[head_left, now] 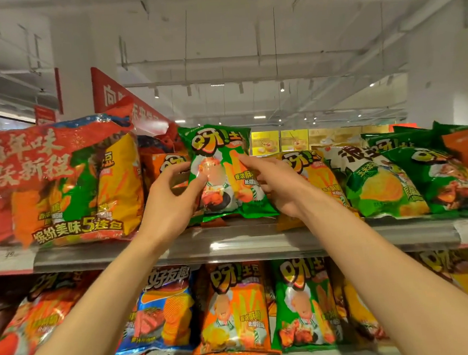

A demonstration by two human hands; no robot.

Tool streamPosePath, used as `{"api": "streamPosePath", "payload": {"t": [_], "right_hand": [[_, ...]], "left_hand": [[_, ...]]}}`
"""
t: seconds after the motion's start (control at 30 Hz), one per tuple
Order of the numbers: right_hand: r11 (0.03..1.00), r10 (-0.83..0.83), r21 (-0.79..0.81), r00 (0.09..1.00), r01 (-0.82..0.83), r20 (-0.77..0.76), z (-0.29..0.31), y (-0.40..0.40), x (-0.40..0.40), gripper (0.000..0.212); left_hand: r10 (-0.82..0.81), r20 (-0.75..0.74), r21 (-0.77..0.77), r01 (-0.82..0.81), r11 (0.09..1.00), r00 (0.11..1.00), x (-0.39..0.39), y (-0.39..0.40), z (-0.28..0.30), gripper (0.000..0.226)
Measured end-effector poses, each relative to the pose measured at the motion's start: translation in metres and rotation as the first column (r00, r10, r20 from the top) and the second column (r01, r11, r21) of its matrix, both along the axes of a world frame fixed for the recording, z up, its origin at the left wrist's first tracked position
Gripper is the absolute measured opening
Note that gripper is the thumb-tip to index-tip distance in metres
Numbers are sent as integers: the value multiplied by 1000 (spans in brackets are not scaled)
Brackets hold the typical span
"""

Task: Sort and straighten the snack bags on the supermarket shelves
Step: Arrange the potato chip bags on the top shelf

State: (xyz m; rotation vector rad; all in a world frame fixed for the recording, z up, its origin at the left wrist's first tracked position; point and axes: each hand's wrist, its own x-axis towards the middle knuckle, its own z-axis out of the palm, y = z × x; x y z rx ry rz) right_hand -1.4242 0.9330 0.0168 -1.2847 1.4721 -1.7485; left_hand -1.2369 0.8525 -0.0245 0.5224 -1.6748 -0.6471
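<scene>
Top shelf (233, 248): both hands, left hand (170, 202) and right hand (277, 186), fingers clamped on upright green bag (221, 172) beside the red multipack (57, 181); straightening underway, next seat it squarely.

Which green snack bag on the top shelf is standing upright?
The green snack bag held between both hands, left hand and right hand; the green bags to its right lean back, tilted.

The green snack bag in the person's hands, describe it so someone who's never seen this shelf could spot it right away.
Look at the top shelf, near its middle. Just right of the big red multipack, one green bag stands upright, gripped by the left hand and right hand. The other green bags on this shelf lie slanted farther right, untouched.
</scene>
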Motion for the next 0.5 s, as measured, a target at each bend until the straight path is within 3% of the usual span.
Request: {"api": "streamPosePath", "payload": {"t": [0.1, 0.2, 0.23, 0.4, 0.5], "right_hand": [[999, 42, 25, 999, -41, -6, -10, 7, 2, 52], [999, -29, 38, 999, 30, -24, -22, 19, 6, 108], [999, -47, 27, 999, 47, -23, -26, 24, 4, 117], [996, -84, -5, 996, 84, 17, -44, 70, -10, 96], [991, -131, -27, 991, 132, 27, -57, 104, -16, 68]], "left_hand": [[-59, 0, 8, 59, 998, 998, 5, 12, -8, 47], [-115, -26, -7, 115, 993, 993, 5, 26, -18, 45], [-138, -35, -10, 138, 990, 990, 4, 30, -22, 45], [-276, -26, -10, 276, 961, 961, -9, 50, -43, 42], [-351, -15, -3, 351, 937, 936, -21, 63, -57, 34]]}}
